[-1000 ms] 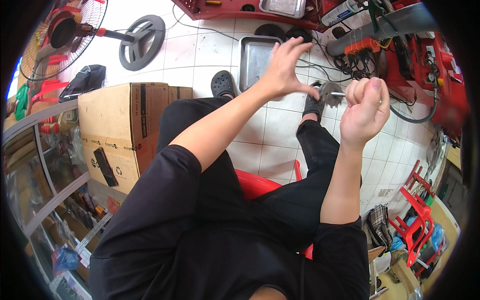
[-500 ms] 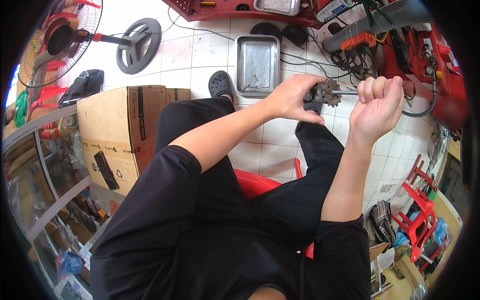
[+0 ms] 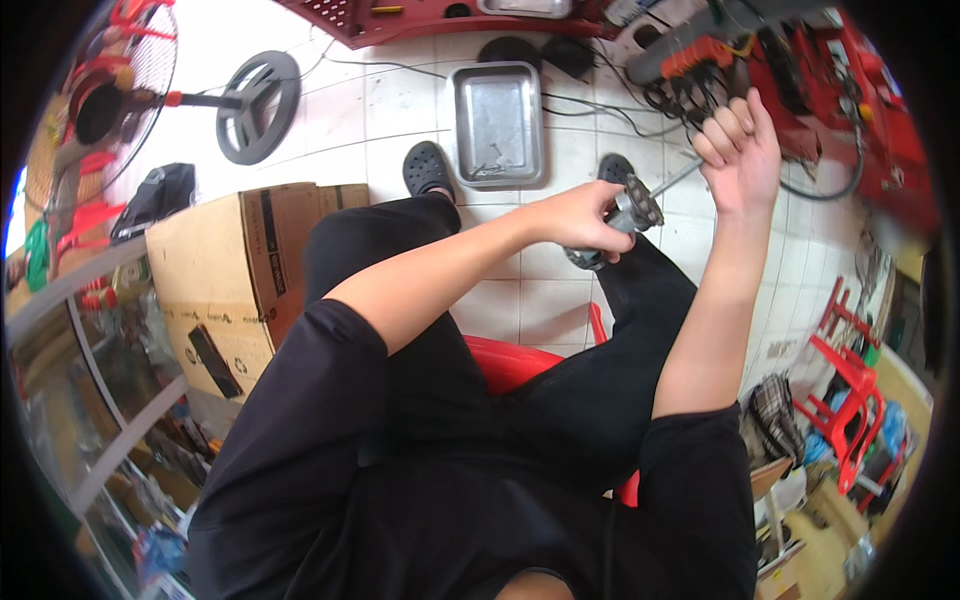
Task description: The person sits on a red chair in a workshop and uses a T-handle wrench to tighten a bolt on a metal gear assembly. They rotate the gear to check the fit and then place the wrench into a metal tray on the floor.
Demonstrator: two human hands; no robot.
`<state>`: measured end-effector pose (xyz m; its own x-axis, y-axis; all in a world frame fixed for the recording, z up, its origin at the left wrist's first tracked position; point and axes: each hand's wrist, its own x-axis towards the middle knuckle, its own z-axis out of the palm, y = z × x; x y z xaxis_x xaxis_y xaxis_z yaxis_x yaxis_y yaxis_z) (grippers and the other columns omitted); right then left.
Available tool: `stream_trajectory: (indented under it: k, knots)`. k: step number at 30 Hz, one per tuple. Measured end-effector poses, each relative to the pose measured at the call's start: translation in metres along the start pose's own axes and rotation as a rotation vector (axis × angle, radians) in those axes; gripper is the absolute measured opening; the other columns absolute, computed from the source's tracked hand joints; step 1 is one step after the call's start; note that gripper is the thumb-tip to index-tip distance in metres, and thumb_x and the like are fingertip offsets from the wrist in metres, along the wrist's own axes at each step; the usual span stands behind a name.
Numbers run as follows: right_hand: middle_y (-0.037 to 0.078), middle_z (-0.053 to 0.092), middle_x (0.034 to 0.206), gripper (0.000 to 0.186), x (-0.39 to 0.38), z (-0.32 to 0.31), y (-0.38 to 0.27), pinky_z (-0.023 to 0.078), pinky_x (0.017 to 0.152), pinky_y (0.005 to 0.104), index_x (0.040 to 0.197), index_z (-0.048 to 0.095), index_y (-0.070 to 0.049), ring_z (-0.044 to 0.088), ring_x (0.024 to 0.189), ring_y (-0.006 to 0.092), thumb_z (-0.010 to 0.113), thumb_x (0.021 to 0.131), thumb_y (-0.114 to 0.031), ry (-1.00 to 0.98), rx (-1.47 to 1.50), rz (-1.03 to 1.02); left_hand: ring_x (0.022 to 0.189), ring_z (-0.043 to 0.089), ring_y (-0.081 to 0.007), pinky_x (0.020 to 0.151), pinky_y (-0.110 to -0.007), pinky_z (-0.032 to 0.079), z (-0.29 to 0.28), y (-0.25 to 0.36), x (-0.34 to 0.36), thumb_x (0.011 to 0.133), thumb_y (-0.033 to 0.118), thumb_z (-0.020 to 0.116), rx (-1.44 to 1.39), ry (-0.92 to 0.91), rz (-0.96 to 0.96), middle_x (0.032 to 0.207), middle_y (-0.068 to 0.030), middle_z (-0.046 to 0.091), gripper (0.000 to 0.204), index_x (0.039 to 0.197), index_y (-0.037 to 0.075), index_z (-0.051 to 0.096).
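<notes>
What two hands [image 3: 588, 214] [image 3: 740, 155] hold are two metal pieces [image 3: 634, 208] [image 3: 680, 177].

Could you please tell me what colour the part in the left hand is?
The part is grey, with darker areas; see the head view.

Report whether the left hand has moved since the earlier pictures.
Yes: against the metal tray, the left hand has shifted down and right in the picture, from overlapping the tray's right edge to lying mostly below that tray.
</notes>
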<state>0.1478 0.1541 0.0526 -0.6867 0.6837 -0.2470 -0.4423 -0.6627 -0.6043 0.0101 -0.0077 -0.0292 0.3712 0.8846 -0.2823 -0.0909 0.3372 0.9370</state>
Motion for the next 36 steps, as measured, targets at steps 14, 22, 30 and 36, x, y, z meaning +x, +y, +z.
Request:
stream_trajectory:
  k: [14, 22, 30, 36]
  knots:
    - [-0.003, 0.027, 0.057, 0.035, 0.012, -0.039, -0.004, 0.026, 0.049, 0.0263, 0.069, 0.038, -0.011, 0.027, 0.049, 0.0100, 0.046, 0.100, -0.026, 0.072, 0.341, 0.046, 0.067, 0.066, -0.0237, 0.064, -0.036, 0.056, -0.016, 0.013, -0.002, 0.094, 0.056, 0.038, -0.840, -0.282, -0.111, 0.082, -0.0161, 0.063, 0.067, 0.117, -0.005, 0.052]
    - [-0.002, 0.033, 0.060, 0.029, 0.012, -0.016, 0.000, 0.029, 0.051, 0.0267, 0.074, 0.042, -0.010, 0.033, 0.052, 0.0115, 0.047, 0.098, -0.025, 0.273, 0.220, -0.006, 0.063, 0.066, -0.0273, 0.065, -0.033, 0.054, -0.019, 0.030, -0.011, 0.086, 0.036, 0.045, -0.729, -0.260, -0.113, 0.085, -0.0214, 0.063, 0.056, 0.120, -0.008, 0.049]
    - [0.000, 0.033, 0.062, 0.022, 0.009, -0.023, 0.000, 0.028, 0.048, 0.0261, 0.081, 0.046, -0.006, 0.032, 0.053, 0.0117, 0.048, 0.098, -0.020, 0.126, 0.224, -0.027, 0.067, 0.067, -0.0284, 0.062, -0.032, 0.054, -0.019, 0.026, -0.009, 0.079, 0.020, 0.046, -0.543, -0.173, -0.235, 0.087, -0.0226, 0.065, 0.040, 0.109, -0.005, 0.054]
    - [0.003, 0.043, 0.067, 0.020, 0.013, -0.029, 0.002, 0.035, 0.056, 0.0297, 0.081, 0.048, -0.006, 0.042, 0.061, 0.0148, 0.056, 0.094, -0.019, 0.253, 0.221, -0.051, 0.066, 0.067, -0.0286, 0.061, -0.034, 0.054, -0.016, 0.026, -0.010, 0.082, 0.021, 0.042, -0.616, -0.128, -0.266, 0.086, -0.0232, 0.064, 0.043, 0.114, -0.006, 0.053]
